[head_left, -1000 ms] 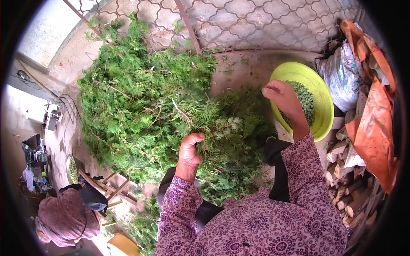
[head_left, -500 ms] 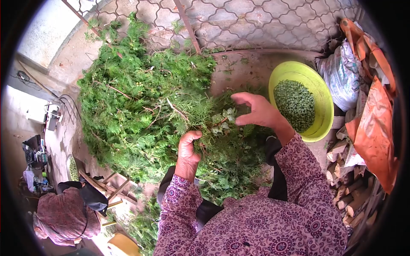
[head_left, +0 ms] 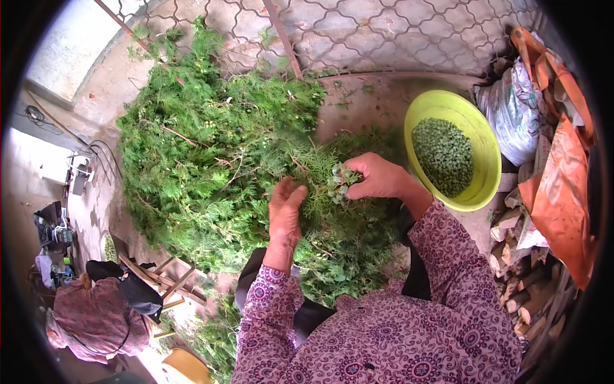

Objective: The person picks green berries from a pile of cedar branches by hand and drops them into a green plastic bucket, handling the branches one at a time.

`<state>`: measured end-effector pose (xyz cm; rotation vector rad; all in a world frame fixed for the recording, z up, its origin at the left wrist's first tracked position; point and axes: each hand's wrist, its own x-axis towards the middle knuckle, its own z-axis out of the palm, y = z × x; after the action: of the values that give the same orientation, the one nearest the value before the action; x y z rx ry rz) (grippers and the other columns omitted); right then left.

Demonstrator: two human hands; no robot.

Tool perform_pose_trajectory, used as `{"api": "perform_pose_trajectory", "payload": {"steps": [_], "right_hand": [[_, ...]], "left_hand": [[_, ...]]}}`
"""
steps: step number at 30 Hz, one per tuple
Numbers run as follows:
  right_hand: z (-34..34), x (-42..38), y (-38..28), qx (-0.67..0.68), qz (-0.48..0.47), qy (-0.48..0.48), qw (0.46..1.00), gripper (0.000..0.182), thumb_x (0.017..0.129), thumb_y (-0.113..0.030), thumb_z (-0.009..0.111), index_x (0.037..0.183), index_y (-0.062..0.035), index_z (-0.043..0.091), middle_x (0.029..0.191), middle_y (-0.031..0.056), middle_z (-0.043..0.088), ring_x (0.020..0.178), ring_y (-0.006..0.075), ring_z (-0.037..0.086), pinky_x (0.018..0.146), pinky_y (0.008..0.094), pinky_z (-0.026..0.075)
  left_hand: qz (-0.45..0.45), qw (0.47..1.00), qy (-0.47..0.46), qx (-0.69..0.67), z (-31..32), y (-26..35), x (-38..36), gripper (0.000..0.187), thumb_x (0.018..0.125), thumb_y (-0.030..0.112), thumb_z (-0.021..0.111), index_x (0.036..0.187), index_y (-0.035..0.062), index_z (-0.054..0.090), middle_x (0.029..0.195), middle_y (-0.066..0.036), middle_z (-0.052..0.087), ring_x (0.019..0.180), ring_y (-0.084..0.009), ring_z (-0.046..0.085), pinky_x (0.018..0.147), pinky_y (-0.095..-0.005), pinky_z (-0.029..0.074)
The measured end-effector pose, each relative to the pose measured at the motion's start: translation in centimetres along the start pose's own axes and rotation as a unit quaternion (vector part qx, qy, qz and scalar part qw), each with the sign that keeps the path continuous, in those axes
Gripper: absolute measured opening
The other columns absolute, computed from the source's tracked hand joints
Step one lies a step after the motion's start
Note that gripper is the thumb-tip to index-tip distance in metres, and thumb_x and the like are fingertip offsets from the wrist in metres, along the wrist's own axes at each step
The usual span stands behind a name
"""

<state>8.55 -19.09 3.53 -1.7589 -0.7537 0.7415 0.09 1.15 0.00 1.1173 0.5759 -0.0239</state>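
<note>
My right hand [head_left: 382,179] is closed in a pinch on a small cluster of green cones [head_left: 339,182] over the leafy green branches. To its left, my left hand [head_left: 286,206] has its thumb and fingers bent together at the edge of a sprig [head_left: 315,189]; what lies between those fingers is hidden. A big heap of cut green branches [head_left: 198,153] spreads under and beyond both hands. On the right, a yellow-green basin [head_left: 488,160] holds many small green cones [head_left: 441,157].
A wire mesh fence [head_left: 396,38] runs along the far side. Sacks [head_left: 511,115], an orange bag [head_left: 559,205] and stacked firewood [head_left: 534,294] line the right. At lower left are another person [head_left: 99,313], a wooden chair [head_left: 176,281] and a yellow container [head_left: 185,368].
My right hand has closed from an open spread onto the cone cluster. The fingers of my left hand have shifted up slightly, and the other person has moved a little.
</note>
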Motion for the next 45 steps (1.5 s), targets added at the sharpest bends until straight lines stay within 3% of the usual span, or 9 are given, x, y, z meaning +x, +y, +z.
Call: {"api": "perform_pose_trajectory", "payload": {"steps": [3, 5, 7, 11, 21, 29, 37, 41, 45], "right_hand": [[-0.4, 0.0, 0.4, -0.070, 0.012, -0.011, 0.997, 0.022, 0.067, -0.006, 0.061, 0.088, -0.0007, 0.059, 0.073, -0.0023, 0.057, 0.068, 0.0035, 0.049, 0.061, 0.0219, 0.042], [-0.5, 0.0, 0.6, -0.080, 0.004, -0.022, 0.997, 0.022, 0.066, -0.007, 0.061, 0.087, -0.0007, 0.059, 0.071, -0.0021, 0.057, 0.067, 0.0036, 0.049, 0.060, 0.0221, 0.042], [-0.4, -0.1, 0.4, -0.011, 0.027, -0.076, 0.997, 0.022, 0.066, -0.007, 0.061, 0.087, -0.0005, 0.058, 0.072, -0.0018, 0.058, 0.067, 0.0041, 0.050, 0.060, 0.0223, 0.042], [-0.6, -0.3, 0.0, -0.038, -0.014, -0.113, 0.993, 0.027, 0.063, -0.010, 0.063, 0.087, 0.0002, 0.058, 0.072, 0.0031, 0.059, 0.066, 0.0084, 0.052, 0.061, 0.0253, 0.043], [-0.1, -0.5, -0.1, -0.037, -0.017, -0.159, 0.986, 0.029, 0.062, -0.009, 0.063, 0.088, 0.0003, 0.058, 0.071, 0.0046, 0.058, 0.064, 0.0101, 0.053, 0.060, 0.0259, 0.042], [-0.5, 0.0, 0.5, -0.075, -0.005, -0.147, 0.986, 0.026, 0.063, -0.009, 0.063, 0.087, 0.0005, 0.058, 0.070, 0.0036, 0.057, 0.063, 0.0077, 0.052, 0.057, 0.0239, 0.042], [0.3, 0.8, 0.7, -0.113, 0.012, -0.040, 0.993, 0.030, 0.067, -0.014, 0.064, 0.092, 0.0001, 0.058, 0.073, 0.0030, 0.057, 0.065, 0.0075, 0.050, 0.060, 0.0251, 0.043], [0.5, 1.1, 1.1, -0.002, -0.047, 0.270, 0.962, 0.036, 0.070, -0.022, 0.069, 0.097, 0.0001, 0.059, 0.085, 0.0070, 0.059, 0.077, 0.0118, 0.055, 0.067, 0.0249, 0.046], [1.0, 0.7, 0.5, 0.079, -0.112, 0.321, 0.937, 0.025, 0.073, -0.013, 0.067, 0.092, 0.0007, 0.058, 0.079, 0.0033, 0.058, 0.071, 0.0064, 0.053, 0.063, 0.0220, 0.045]], "left_hand": [[0.161, 0.983, 0.036, 0.082, -0.7, 0.2, 0.2, 0.061, 0.072, 0.003, 0.066, 0.125, 0.0011, 0.037, 0.124, -0.013, 0.043, 0.112, -0.0254, 0.042, 0.098, -0.0362, 0.033], [0.331, 0.884, -0.077, 0.322, -0.6, 1.1, -0.8, 0.058, 0.067, -0.001, 0.068, 0.120, 0.0074, 0.046, 0.126, -0.012, 0.042, 0.118, -0.0248, 0.038, 0.098, -0.0368, 0.032], [0.283, 0.908, -0.149, 0.270, 0.1, 1.2, -1.3, 0.057, 0.061, 0.002, 0.072, 0.114, 0.0096, 0.054, 0.129, -0.011, 0.041, 0.125, -0.0260, 0.030, 0.101, -0.0378, 0.027], [0.339, 0.784, -0.196, 0.481, 0.9, 2.2, -2.0, 0.071, 0.049, 0.012, 0.079, 0.115, 0.0100, 0.055, 0.136, -0.011, 0.033, 0.133, -0.0287, 0.012, 0.105, -0.0418, 0.014], [0.239, 0.756, -0.308, 0.525, 0.9, 0.3, -2.4, 0.050, 0.056, 0.007, 0.072, 0.104, 0.0138, 0.060, 0.112, -0.005, 0.053, 0.114, -0.0253, 0.039, 0.100, -0.0430, 0.016], [0.319, 0.731, -0.273, 0.539, 0.6, -0.1, -2.2, 0.034, 0.064, 0.009, 0.066, 0.097, 0.0106, 0.058, 0.100, -0.003, 0.057, 0.111, -0.0249, 0.043, 0.097, -0.0496, 0.013], [0.161, 0.897, -0.193, 0.363, -1.2, -1.6, -0.8, 0.021, 0.067, 0.011, 0.068, 0.088, 0.0099, 0.066, 0.082, -0.005, 0.057, 0.084, -0.0171, 0.052, 0.084, -0.0297, 0.032], [0.046, 0.969, -0.165, 0.180, -0.4, -0.7, -1.3, 0.017, 0.075, 0.000, 0.061, 0.091, 0.0032, 0.065, 0.085, -0.002, 0.063, 0.073, -0.0090, 0.055, 0.067, -0.0224, 0.043], [0.062, 0.990, -0.109, 0.059, -0.3, -0.7, -0.8, 0.018, 0.077, -0.003, 0.057, 0.095, -0.0014, 0.063, 0.089, -0.004, 0.064, 0.074, -0.0084, 0.057, 0.070, -0.0211, 0.045]]}}
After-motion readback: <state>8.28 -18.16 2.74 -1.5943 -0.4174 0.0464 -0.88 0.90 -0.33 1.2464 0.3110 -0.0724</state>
